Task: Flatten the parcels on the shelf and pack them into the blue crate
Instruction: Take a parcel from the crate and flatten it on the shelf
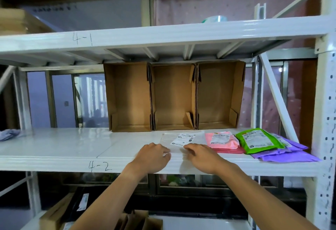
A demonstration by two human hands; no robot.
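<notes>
White metal shelf [63, 144] marked 4-2 is backed by three open cardboard boxes [172, 97]. Purple parcels [291, 155] are stacked at its right end, overlapped by a green parcel [258, 139], with a pink parcel [221, 141] beside it. A clear labelled parcel [183, 138] lies flat near the front; its near edge is pinched by the left hand [152, 157]'s curled fingers and touched by the right hand [201, 157]'s close-set fingers.

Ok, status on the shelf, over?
Left hand pinches clear parcel's near edge, right hand rests on it. Waiting right: pink parcel, green parcel, purple parcels. No crate in view.
</notes>
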